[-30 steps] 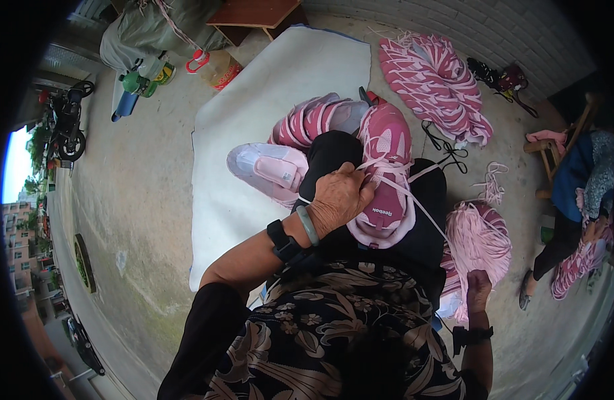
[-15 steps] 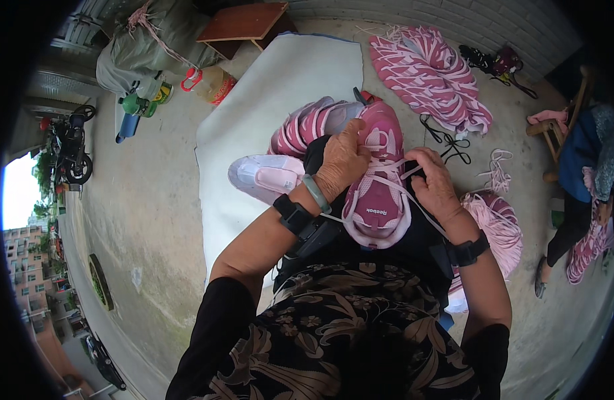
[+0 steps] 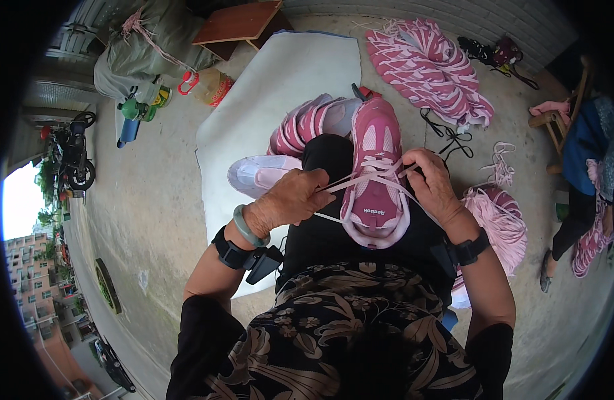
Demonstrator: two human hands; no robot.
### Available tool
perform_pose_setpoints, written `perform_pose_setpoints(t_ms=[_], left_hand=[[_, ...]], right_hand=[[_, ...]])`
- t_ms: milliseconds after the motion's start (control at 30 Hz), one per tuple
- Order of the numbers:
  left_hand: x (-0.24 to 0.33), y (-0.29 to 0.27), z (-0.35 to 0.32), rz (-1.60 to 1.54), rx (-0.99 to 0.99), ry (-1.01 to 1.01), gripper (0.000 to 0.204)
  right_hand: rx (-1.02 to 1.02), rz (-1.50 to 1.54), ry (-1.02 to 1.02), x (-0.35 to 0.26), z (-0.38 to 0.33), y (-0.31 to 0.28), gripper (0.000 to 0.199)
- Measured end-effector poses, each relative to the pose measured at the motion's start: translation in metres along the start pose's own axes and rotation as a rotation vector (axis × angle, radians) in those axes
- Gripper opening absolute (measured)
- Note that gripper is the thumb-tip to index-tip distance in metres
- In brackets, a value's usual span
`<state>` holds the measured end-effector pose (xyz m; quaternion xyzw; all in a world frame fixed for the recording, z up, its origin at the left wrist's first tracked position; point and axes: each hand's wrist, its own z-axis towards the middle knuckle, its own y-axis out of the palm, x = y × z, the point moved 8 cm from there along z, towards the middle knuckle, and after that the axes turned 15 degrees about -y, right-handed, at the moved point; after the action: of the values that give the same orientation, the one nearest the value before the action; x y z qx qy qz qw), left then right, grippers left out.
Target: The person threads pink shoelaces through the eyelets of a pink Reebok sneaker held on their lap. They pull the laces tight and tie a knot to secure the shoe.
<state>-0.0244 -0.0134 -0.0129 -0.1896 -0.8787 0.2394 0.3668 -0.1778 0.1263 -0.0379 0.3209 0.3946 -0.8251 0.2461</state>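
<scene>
A pink shoe upper (image 3: 377, 143) lies across my lap, toe pointing away from me. Pale pink lace (image 3: 347, 181) crosses its lower eyelets and stretches out to the left. My left hand (image 3: 290, 197), to the left of the shoe, pinches that lace between thumb and fingers. At the shoe's right edge, my right hand (image 3: 430, 181) is closed with its fingertips on the lace near the eyelets. Beyond my knee sit several nested pink uppers (image 3: 307, 127), and a loose upper with a pale lining (image 3: 253, 177) lies left of my knee.
White sheet (image 3: 240, 127) covers the floor ahead. A large bundle of pink uppers (image 3: 430, 73) lies far right, a lace bundle (image 3: 497, 227) by my right side. Plastic bottles (image 3: 210, 87) and a wooden stool (image 3: 240, 23) stand far left. Another person (image 3: 580, 173) sits at the right.
My left hand has moved from the top of the shoe down and left, drawing the lace out. My right hand stays near the right eyelets.
</scene>
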Motion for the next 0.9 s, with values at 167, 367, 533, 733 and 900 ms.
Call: perform_pose_setpoints(t_ms=[167,367,533,733,900], left_hand=[[0.026,-0.013,-0.001,0.261,0.512,0.212,0.01],[0.052,-0.023,-0.001,0.018,0.264,0.314,0.004],[0.077,0.005,-0.019,-0.095,0.03,0.552,0.004],[0.038,-0.026,-0.004,-0.126,0.184,0.368,0.002],[0.008,-0.029,0.025,-0.564,0.011,0.142,0.027]], right_hand=[[-0.09,-0.113,-0.115,0.003,0.015,0.009,0.024],[-0.143,-0.121,-0.16,-0.007,0.022,0.011,0.024],[-0.105,-0.209,-0.185,-0.024,0.012,0.003,0.021],[-0.145,-0.326,-0.239,-0.04,-0.002,0.002,0.019],[-0.069,-0.315,-0.182,-0.035,0.003,0.001,0.018]])
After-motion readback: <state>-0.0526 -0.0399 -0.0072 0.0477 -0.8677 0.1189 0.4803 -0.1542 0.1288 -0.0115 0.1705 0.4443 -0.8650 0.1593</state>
